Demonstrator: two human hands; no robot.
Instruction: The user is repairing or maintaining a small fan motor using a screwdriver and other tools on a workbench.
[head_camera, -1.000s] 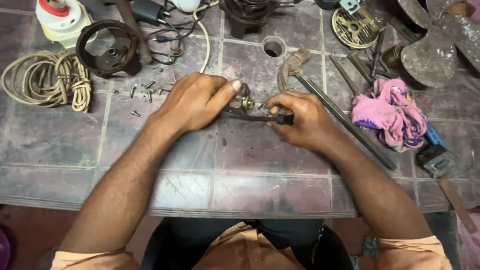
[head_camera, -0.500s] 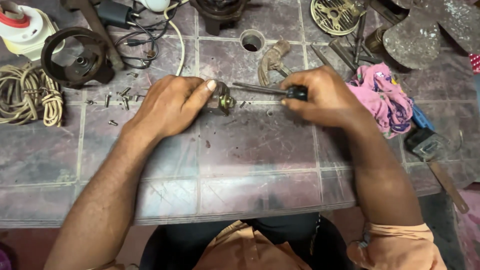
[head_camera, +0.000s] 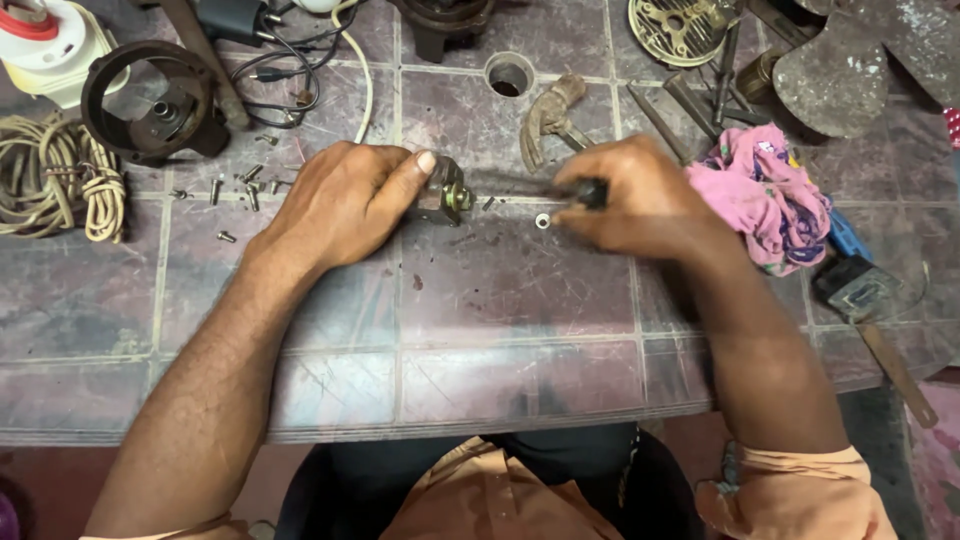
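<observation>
While pinned under the thumb of the left hand (head_camera: 345, 200), small brass-fitted metal part (head_camera: 444, 194) sitting on the tiled table (head_camera: 500, 330), near its middle. Right hand (head_camera: 640, 195) clenched around a black-handled screwdriver (head_camera: 560, 188), blurred shaft aimed at the part. Small washer (head_camera: 542, 220) just beside right fingers. Pink rag (head_camera: 765, 195) to the right; loose screws (head_camera: 240, 185) and coiled rope (head_camera: 55, 180) to the left.

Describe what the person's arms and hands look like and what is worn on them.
Both hands are bare: the left hand and right hand show no gloves, rings or watch. The forearms are uncovered. Short orange sleeves end near the elbows, above a dark lap.
</observation>
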